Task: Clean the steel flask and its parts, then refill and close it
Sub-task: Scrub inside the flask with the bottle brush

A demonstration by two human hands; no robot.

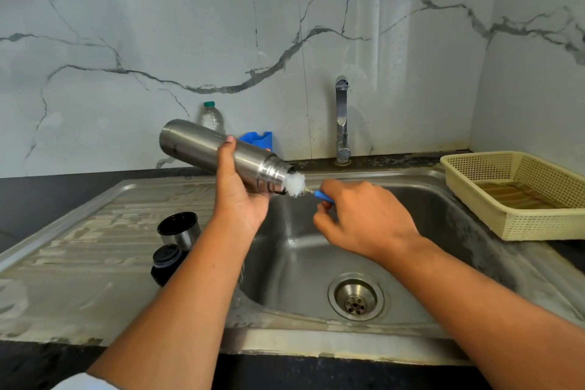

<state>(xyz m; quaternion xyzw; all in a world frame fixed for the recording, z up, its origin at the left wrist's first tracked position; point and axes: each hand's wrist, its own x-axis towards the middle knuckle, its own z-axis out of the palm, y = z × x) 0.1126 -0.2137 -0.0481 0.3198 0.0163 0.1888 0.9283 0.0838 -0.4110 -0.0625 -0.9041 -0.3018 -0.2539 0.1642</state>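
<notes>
Over sink (316, 263), left hand (240, 196) is gripping steel flask (190, 142); right hand (364, 218), three o'clock, is pinching bottle brush (296, 184); advise full-depth strokes.

- The left hand (241, 199) is bare, and the thumb shows a short, rounded nail at its tip.
- The right hand (364, 218) is also bare. Its back faces the camera, with the knuckles standing out as low ridges.
- The left forearm (177, 294) is uncovered from the wrist down to the lower edge of the view. It is smooth and broadens steadily towards the elbow.
- The right forearm (474, 301) is uncovered in the same way and runs out at the lower right edge.
- A white sleeve (83, 382) shows as a small, rounded patch of cloth at the bottom edge, beside the left arm. Too little of it is in view to tell what kind of garment it is.
</notes>
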